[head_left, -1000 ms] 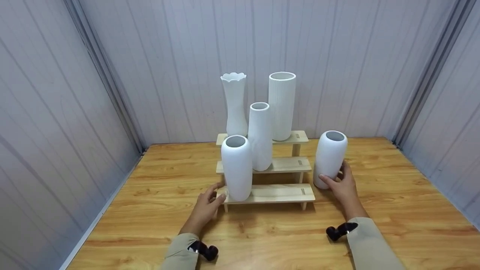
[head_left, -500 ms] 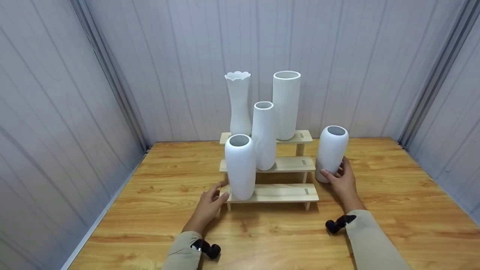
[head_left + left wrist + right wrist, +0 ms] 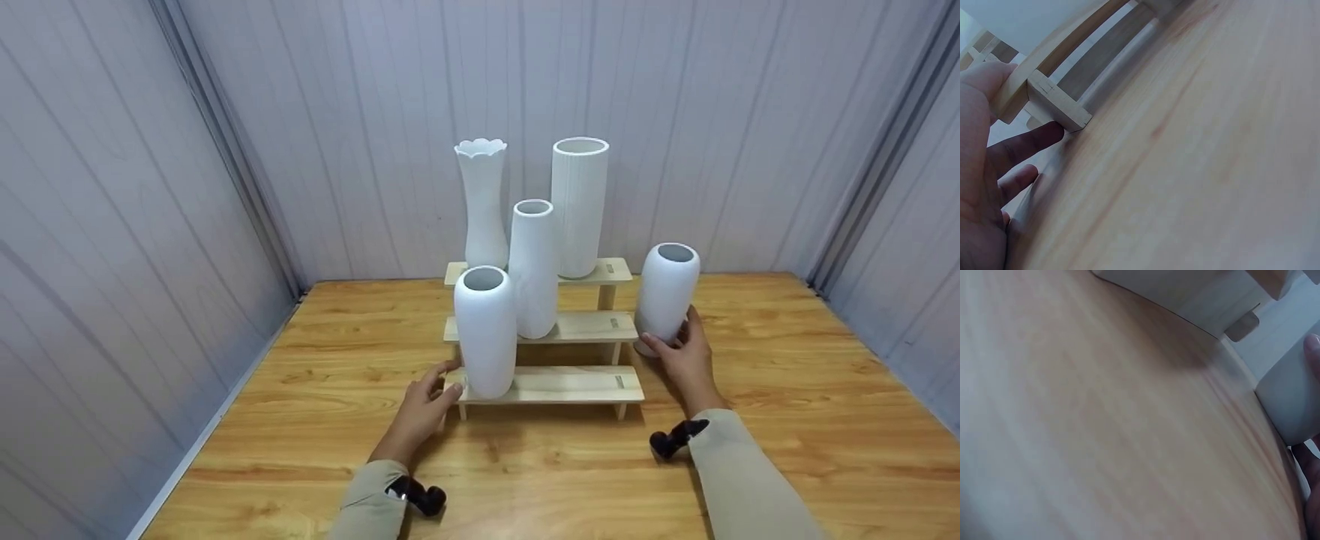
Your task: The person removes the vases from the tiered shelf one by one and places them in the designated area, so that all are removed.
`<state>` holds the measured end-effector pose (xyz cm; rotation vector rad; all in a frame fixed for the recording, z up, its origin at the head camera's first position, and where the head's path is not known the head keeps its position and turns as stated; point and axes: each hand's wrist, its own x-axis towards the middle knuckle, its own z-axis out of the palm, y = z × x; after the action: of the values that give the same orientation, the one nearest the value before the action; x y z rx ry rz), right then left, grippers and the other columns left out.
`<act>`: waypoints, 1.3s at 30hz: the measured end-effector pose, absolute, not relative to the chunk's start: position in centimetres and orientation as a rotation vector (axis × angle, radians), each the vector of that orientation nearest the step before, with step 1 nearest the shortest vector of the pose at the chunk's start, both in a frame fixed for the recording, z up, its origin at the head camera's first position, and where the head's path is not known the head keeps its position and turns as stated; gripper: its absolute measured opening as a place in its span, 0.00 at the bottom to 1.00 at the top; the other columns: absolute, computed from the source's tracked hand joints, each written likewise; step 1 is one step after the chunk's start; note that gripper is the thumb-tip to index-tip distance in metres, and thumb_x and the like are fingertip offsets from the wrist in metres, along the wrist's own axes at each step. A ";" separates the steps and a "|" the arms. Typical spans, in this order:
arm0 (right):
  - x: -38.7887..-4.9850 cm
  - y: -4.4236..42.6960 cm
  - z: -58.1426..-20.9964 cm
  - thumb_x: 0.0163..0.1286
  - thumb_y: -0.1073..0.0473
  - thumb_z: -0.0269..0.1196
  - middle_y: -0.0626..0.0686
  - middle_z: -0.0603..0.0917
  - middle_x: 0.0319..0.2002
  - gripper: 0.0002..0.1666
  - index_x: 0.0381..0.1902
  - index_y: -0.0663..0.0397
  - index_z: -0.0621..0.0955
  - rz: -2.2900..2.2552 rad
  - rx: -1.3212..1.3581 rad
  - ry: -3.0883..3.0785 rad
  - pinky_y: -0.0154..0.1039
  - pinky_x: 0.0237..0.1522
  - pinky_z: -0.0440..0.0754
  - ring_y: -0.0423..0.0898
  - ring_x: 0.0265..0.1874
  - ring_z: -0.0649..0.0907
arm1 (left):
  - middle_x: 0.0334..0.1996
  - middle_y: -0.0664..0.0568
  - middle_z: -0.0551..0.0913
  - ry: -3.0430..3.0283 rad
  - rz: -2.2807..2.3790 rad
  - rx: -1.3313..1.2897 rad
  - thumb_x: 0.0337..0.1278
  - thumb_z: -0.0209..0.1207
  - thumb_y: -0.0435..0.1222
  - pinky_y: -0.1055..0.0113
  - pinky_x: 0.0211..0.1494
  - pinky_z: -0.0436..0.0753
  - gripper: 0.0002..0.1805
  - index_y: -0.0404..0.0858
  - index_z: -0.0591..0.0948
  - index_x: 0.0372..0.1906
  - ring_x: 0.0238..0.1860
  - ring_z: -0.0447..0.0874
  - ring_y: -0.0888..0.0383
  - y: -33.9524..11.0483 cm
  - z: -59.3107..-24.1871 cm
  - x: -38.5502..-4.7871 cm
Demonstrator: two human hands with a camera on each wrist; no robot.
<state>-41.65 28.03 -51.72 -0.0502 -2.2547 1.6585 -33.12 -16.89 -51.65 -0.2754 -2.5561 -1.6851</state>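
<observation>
In the head view, the left hand [image 3: 421, 409] holds the left end of a three-step wooden stand [image 3: 570, 384], thumb at the bottom board. In the left wrist view, its thumb lies on the board's end and a finger touches the stand's leg [image 3: 1055, 104]. A rounded white vase [image 3: 486, 337] stands at the left of the bottom step. The right hand [image 3: 686, 364] grips the lower part of a similar white vase [image 3: 667, 292], upright beside the stand's right side. In the right wrist view, only part of that vase [image 3: 1292, 396] shows, near the tabletop.
On the middle step stands a smooth tapered vase [image 3: 534, 277]. The top step holds a scalloped-rim vase [image 3: 484, 202] on the left and a ribbed cylindrical vase [image 3: 580, 206] on the right. Panelled walls [image 3: 390, 150] border the wooden table [image 3: 337, 352].
The right hand and its vase have moved back along the stand's right side. The left hand keeps its place on the stand, while the whole head view has shifted slightly.
</observation>
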 end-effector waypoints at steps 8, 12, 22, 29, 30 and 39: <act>-41.6 27.9 -51.6 0.64 0.50 0.74 0.67 0.60 0.76 0.62 0.82 0.44 0.47 1.638 -0.053 -2.259 0.57 0.70 0.64 0.64 0.72 0.65 | 0.73 0.36 0.65 -2.549 -1.726 -0.287 0.72 0.59 0.47 0.41 0.70 0.66 0.28 0.45 0.71 0.72 0.71 0.66 0.35 -16.9 -51.6 -33.0; -41.8 27.9 -51.6 0.64 0.51 0.73 0.68 0.59 0.76 0.61 0.82 0.44 0.47 1.624 -0.057 -2.264 0.58 0.70 0.65 0.66 0.71 0.66 | 0.71 0.36 0.67 -2.552 -1.706 -0.296 0.72 0.58 0.46 0.40 0.69 0.68 0.28 0.45 0.71 0.72 0.69 0.67 0.35 -17.0 -51.7 -33.1; -41.4 28.3 -52.1 0.67 0.49 0.71 0.70 0.61 0.74 0.60 0.82 0.43 0.45 1.573 -0.064 -2.287 0.59 0.69 0.66 0.67 0.70 0.68 | 0.71 0.35 0.67 -2.563 -1.693 -0.318 0.74 0.57 0.42 0.40 0.70 0.66 0.26 0.39 0.71 0.71 0.70 0.65 0.32 -16.2 -50.2 -32.0; -40.5 28.1 -51.8 0.65 0.44 0.72 0.68 0.60 0.75 0.64 0.82 0.46 0.42 1.662 -0.117 -2.228 0.56 0.71 0.64 0.64 0.72 0.66 | 0.70 0.38 0.70 -2.566 -1.673 -0.324 0.72 0.58 0.48 0.40 0.69 0.67 0.27 0.45 0.72 0.71 0.70 0.67 0.35 -16.6 -51.9 -33.4; -40.3 28.0 -51.8 0.65 0.44 0.71 0.67 0.60 0.76 0.63 0.82 0.46 0.42 1.681 -0.128 -2.207 0.55 0.71 0.64 0.63 0.72 0.66 | 0.70 0.37 0.70 -2.567 -1.674 -0.325 0.72 0.58 0.48 0.40 0.69 0.67 0.27 0.45 0.72 0.71 0.69 0.67 0.34 -16.6 -51.9 -33.4; -38.6 26.6 -51.1 0.65 0.38 0.69 0.60 0.60 0.75 0.59 0.81 0.48 0.48 1.647 -0.255 -2.076 0.55 0.70 0.66 0.59 0.73 0.65 | 0.69 0.34 0.70 -2.579 -1.669 -0.210 0.71 0.59 0.48 0.41 0.68 0.69 0.26 0.49 0.73 0.70 0.69 0.69 0.36 -16.7 -52.0 -33.3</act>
<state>-38.60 26.61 -51.14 -0.2550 -2.0762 1.6467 -33.35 -16.74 -51.96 -0.2102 -2.5792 -1.6688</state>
